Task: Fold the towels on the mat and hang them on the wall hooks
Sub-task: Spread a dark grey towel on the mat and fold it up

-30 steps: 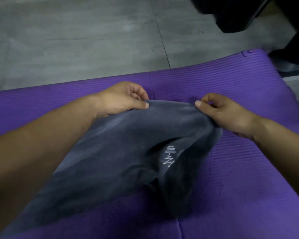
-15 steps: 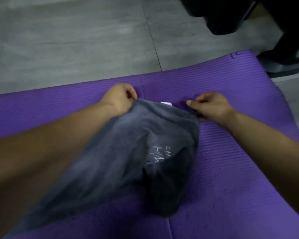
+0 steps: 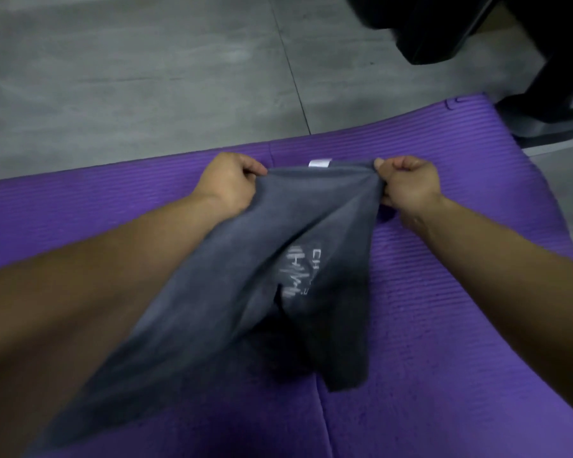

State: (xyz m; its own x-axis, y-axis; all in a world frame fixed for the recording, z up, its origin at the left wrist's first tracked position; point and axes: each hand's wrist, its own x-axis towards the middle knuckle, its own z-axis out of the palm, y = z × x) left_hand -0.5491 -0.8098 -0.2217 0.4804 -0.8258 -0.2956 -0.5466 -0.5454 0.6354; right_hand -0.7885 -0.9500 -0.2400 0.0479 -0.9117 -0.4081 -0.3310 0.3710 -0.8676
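Note:
A dark grey towel (image 3: pixel 232 285) with white lettering and a small white label on its far edge is held up over the purple mat (image 3: pixel 460 325). My left hand (image 3: pixel 230 181) grips the towel's far left corner. My right hand (image 3: pixel 407 181) grips the far right corner, fingers curled round the cloth. The far edge is stretched between both hands. The rest of the towel hangs toward me in loose folds and blurs near the bottom left.
Grey floor tiles (image 3: pixel 129 77) lie beyond the mat's far edge. A black object (image 3: pixel 444 24) and a dark base with a shiny rim (image 3: pixel 549 120) stand at the top right, next to the mat's corner. No wall hooks are in view.
My right hand has moved from an open pinch beside the towel to a closed grip on its far right corner. The far edge is now pulled taut and the label shows.

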